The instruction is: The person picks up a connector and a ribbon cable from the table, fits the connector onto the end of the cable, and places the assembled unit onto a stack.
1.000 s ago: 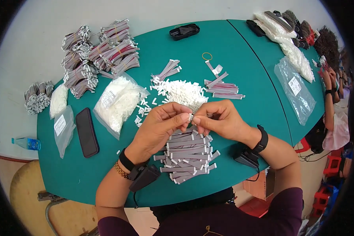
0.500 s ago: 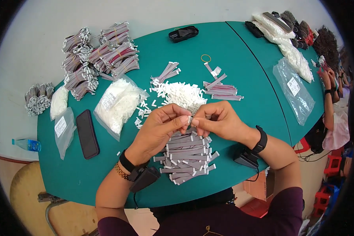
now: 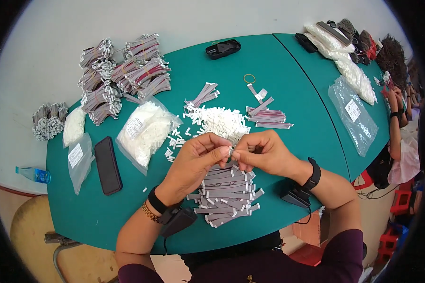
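Observation:
My left hand [image 3: 200, 154] and my right hand [image 3: 265, 152] meet over the table, thumbs and forefingers pinched close together. Between their fingertips is a small white plastic connector [image 3: 231, 150], mostly covered by the fingers. Whether a cable runs from it is hidden. Just below my hands lies a loose pile of flat grey ribbon cables [image 3: 225, 192] with white ends. Beyond my fingers is a heap of small white connector pieces [image 3: 222, 121], some scattered toward the left.
Bundled ribbon cables [image 3: 99, 80] stack at the back left. Near them lie a bag of white pieces [image 3: 144, 129] and a phone [image 3: 108, 165]. More grey and reddish cables [image 3: 269, 117], a rubber band [image 3: 249, 78] and a black case [image 3: 223, 49] lie farther back. Co-workers' hands [image 3: 395, 96] show far right.
My hands stay pinched together at the white connector, with only slight finger movement. The whole view has shifted a little, so the table sits lower in the picture.

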Demonstrator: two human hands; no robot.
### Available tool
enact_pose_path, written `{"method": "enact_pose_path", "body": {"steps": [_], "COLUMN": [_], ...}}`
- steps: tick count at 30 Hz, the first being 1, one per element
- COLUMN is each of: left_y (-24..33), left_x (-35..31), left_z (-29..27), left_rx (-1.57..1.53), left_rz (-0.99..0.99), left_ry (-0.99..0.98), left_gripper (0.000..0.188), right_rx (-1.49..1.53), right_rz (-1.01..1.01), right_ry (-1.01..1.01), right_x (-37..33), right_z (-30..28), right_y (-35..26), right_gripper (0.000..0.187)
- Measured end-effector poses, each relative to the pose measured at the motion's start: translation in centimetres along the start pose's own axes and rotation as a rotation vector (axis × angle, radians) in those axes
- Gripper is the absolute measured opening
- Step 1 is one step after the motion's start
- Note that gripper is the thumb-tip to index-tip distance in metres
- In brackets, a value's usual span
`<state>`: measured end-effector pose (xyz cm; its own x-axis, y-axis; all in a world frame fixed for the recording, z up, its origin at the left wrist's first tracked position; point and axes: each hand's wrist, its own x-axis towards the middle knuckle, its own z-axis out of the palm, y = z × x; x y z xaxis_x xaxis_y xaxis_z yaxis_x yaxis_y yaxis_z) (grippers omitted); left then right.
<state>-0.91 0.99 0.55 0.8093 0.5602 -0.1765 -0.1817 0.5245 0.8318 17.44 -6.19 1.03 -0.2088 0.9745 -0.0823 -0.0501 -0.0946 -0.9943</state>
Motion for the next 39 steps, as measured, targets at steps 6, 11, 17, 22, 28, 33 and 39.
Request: {"method": "enact_pose_path", "body": {"steps": [6, 11, 17, 22, 28, 33, 39], "left_y": [0.13, 0.0, -0.24, -0.06, -0.41, -0.49, -0.53], "left_x": [-0.02, 0.18, 0.01, 0.18, 0.28, 0.23, 0.31], "left_z": [0.21, 0.01, -0.03, -0.07, -0.37, -0.21, -0.46], "left_rx": [0.049, -0.015, 0.045, 0.062, 0.037, -0.045, -0.066], "left_rz": [0.037, 0.015, 0.063, 0.075, 0.075, 0.044, 0.019], "left_ry": [0.037, 0.004, 0.001, -0.008, -0.039, -0.031, -0.047], "left_gripper": [0.013, 0.013, 0.013, 0.013, 0.014, 0.014, 0.014], "right_rx": [0.018, 0.002, 0.032, 0.018, 0.023, 0.045, 0.075], "right_rz": [-0.022, -0.029, -0.014, -0.029, -0.036, -0.044, -0.035], "right_ry": [0.034, 0.036, 0.044, 0.042, 0.026, 0.021, 0.018], "right_x": [0.12, 0.21, -0.09, -0.01, 0.03, 0.04, 0.1], "right_z": [-0.09, -0.13, 0.15, 0.0, -0.12, -0.21, -0.24], "right_y": [0.26, 0.41, 0.36, 0.13, 0.23, 0.25, 0.42], "right_gripper": [0.013, 0.014, 0.016, 0.016, 0.015, 0.014, 0.014]}}
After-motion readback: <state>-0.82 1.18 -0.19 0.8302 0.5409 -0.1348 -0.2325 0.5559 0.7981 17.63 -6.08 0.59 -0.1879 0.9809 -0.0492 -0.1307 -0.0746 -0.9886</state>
